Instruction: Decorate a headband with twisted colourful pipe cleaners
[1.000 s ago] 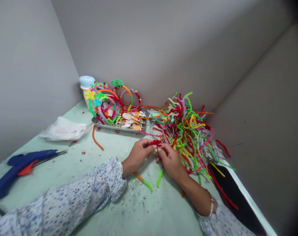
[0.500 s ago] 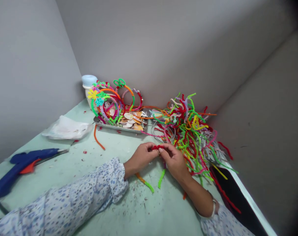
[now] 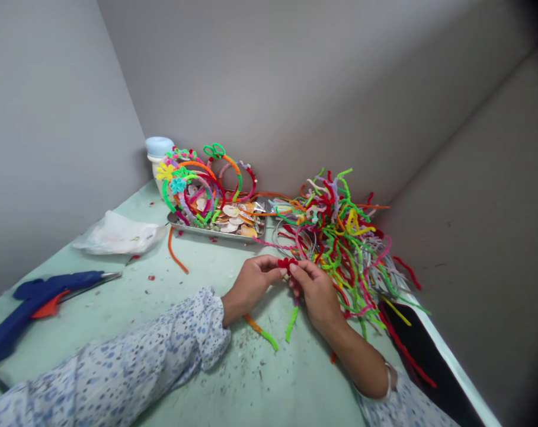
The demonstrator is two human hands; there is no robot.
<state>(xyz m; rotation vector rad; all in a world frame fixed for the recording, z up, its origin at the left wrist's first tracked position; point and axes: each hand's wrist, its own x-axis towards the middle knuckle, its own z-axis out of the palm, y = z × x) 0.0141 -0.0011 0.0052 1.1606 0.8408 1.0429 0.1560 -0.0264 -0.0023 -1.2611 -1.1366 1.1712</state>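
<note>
Between my two hands is a small piece of red pipe cleaner (image 3: 287,263), bent into several rounded loops like petals. My left hand (image 3: 254,280) pinches its left side with thumb and fingers. From the other side my right hand (image 3: 312,289) grips it, thumb against the lower edge. Below the hands, a green-tipped pipe cleaner (image 3: 291,323) hangs or lies under my right fingers; whether it is held I cannot tell. Another orange and green pipe cleaner (image 3: 262,333) shows beneath my left wrist.
A tangled heap of colourful pipe cleaners (image 3: 349,249) lies at the right. Behind stand pipe-cleaner headbands (image 3: 198,184) on a metal tray (image 3: 215,234) of paper cutouts. At left are a blue glue gun (image 3: 51,296), a white plastic bag (image 3: 120,234) and a blue-lidded container (image 3: 159,148).
The red pipe cleaner has turned so its petal-like loops show more clearly above my fingertips. Both hands stay in nearly the same place, fingers shifted slightly.
</note>
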